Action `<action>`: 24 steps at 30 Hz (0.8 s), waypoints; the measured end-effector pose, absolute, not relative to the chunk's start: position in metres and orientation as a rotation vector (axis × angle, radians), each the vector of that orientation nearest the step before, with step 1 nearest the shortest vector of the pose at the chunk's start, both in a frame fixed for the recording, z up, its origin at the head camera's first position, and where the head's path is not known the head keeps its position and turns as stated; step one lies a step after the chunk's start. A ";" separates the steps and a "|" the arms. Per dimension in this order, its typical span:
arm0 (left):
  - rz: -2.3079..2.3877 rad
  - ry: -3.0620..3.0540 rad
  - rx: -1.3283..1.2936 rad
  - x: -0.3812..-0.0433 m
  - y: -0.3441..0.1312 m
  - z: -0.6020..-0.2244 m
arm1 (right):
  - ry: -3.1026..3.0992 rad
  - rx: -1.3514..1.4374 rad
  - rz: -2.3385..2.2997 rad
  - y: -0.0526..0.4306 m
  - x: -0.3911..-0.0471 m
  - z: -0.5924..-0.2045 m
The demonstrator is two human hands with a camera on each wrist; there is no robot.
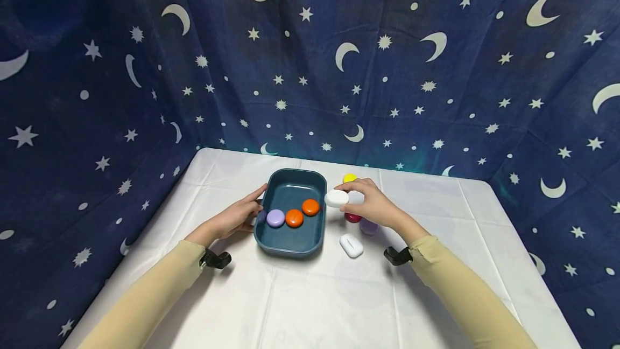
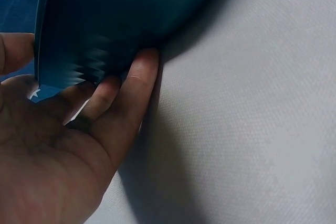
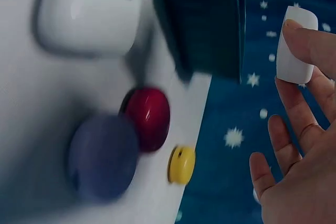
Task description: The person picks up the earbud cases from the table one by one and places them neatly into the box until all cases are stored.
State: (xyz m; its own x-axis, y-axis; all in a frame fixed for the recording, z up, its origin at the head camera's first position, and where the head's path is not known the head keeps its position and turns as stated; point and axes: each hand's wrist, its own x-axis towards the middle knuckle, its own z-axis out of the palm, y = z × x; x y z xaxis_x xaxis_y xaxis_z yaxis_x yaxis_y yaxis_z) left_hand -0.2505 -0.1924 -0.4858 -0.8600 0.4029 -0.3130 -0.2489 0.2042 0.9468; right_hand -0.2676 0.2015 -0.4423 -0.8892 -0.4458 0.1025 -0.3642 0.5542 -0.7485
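Observation:
My left hand [image 1: 235,217] rests its fingers against the outer left wall of a dark teal tray [image 1: 290,246]; in the left wrist view the fingers [image 2: 139,74] touch the wall near its edge. Inside the tray lie a lilac disc [image 1: 275,218] and two glossy orange discs [image 1: 294,218]. My right hand [image 1: 373,203] pinches a smooth white rounded piece [image 3: 296,45] between thumb and fingers, just above the tray's right rim. Below that hand, on the table, are a dark red disc [image 3: 148,119], a purple disc [image 3: 102,156] and a yellow disc [image 3: 182,164].
A second white rounded piece with a slot on top [image 1: 351,245] lies on the white cloth-covered table [image 1: 334,306], right of the tray. Dark blue star-and-moon curtains [image 1: 310,69] stand behind the table and at both sides. Black wrist mounts [image 1: 215,259] project from both sleeves.

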 end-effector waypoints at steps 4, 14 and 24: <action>1.705 1.982 0.146 -0.250 -0.192 -0.485 | 2.648 -0.787 -1.233 0.183 -0.269 -0.443; 1.706 1.985 0.135 -0.249 -0.192 -0.486 | 2.718 -0.945 -1.004 0.149 -0.269 -0.447; 1.697 1.983 0.142 -0.250 -0.193 -0.486 | 2.778 -1.032 -0.835 0.138 -0.273 -0.452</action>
State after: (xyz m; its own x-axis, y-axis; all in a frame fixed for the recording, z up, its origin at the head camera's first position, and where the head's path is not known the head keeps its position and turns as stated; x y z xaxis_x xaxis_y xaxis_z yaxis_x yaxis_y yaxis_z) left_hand -0.2500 -0.1927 -0.4863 -0.8586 0.4034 -0.3162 -0.2502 0.2086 0.9455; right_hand -0.2726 0.1384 -0.4519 -0.7737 -0.6211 0.1249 -0.5871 0.6289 -0.5098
